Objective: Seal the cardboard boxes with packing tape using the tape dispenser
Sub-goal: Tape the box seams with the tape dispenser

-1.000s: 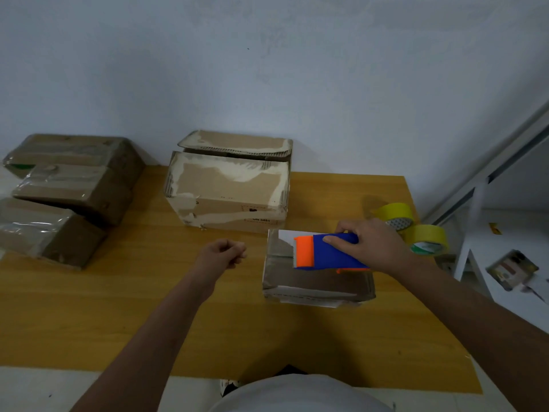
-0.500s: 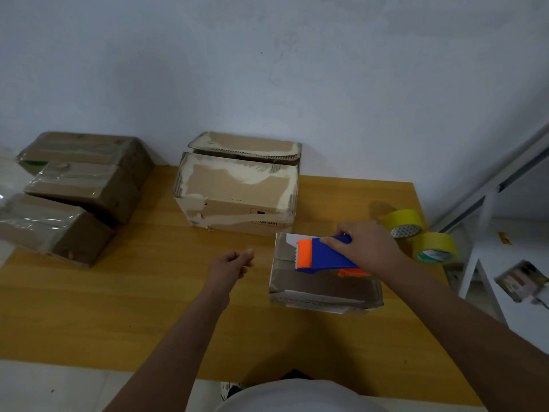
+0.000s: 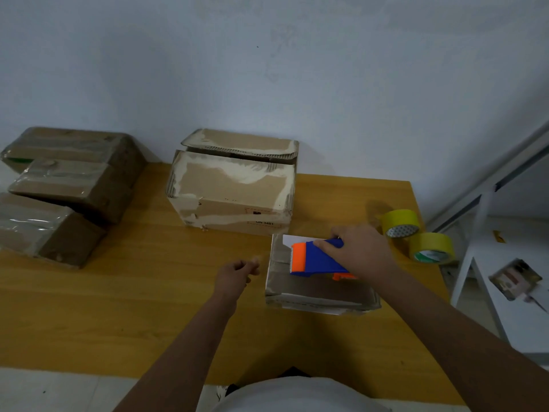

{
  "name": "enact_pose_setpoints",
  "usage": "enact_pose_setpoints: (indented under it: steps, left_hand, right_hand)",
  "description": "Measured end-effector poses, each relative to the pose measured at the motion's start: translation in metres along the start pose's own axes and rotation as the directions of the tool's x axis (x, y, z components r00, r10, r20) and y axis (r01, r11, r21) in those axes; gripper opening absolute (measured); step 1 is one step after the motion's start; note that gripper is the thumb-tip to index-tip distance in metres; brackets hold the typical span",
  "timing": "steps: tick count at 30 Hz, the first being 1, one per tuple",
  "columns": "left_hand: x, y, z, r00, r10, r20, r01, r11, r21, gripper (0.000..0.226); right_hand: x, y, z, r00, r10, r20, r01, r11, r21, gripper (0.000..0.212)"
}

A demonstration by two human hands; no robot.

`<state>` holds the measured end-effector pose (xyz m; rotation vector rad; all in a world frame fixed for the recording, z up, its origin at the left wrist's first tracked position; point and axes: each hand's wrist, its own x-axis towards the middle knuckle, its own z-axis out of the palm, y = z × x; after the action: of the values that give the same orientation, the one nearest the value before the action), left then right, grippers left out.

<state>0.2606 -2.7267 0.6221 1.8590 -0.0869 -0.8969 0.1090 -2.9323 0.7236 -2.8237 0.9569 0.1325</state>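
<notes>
Gripping tape dispenser [image 3: 316, 258] in right hand [image 3: 361, 251] atop small box [image 3: 320, 288]; left hand [image 3: 236, 273] loosely curled, holding nothing, beside box. Best pressing down, dragging steadily along the seam.

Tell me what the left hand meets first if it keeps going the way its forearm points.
Likely the small box: the left hand points up and right toward its near-left edge, beside the tape dispenser in the right hand. Depth is unclear; it may pass left toward the large box.

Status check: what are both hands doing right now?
Right hand grips tape dispenser atop small box. Left hand loosely curled, holding nothing. Nothing blocking.
</notes>
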Motion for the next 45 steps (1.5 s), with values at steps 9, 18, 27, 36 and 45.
enact_pose_setpoints:
  steps: [9,18,27,36,45]
  left_hand:
    - [0.009,0.001,0.028,0.983,0.138,0.118,-0.178,0.862,0.475,0.024]
    - [0.020,0.002,0.014,0.967,-0.053,0.249,-0.177,0.562,0.808,0.057]
    - [-0.038,0.024,0.001,0.880,0.145,0.452,-0.240,0.957,0.161,0.046]
    - [-0.038,0.011,0.013,0.819,-0.043,0.572,-0.064,0.984,0.167,0.069]
    - [-0.013,0.055,0.025,0.617,0.308,0.724,-0.782,0.137,0.608,0.131]
  right_hand:
    - [-0.001,-0.001,0.004,1.000,0.001,-0.012,-0.001,0.999,-0.044,0.049]
    - [0.000,0.000,0.007,1.000,0.000,-0.018,-0.001,0.999,-0.035,0.050]
    - [0.001,-0.002,0.007,1.000,0.011,-0.027,-0.012,0.999,-0.052,0.050]
    - [-0.004,-0.011,-0.002,1.000,0.009,-0.020,-0.010,0.996,-0.085,0.051]
    - [0.001,-0.011,0.000,1.000,0.007,-0.009,-0.008,0.996,-0.089,0.050]
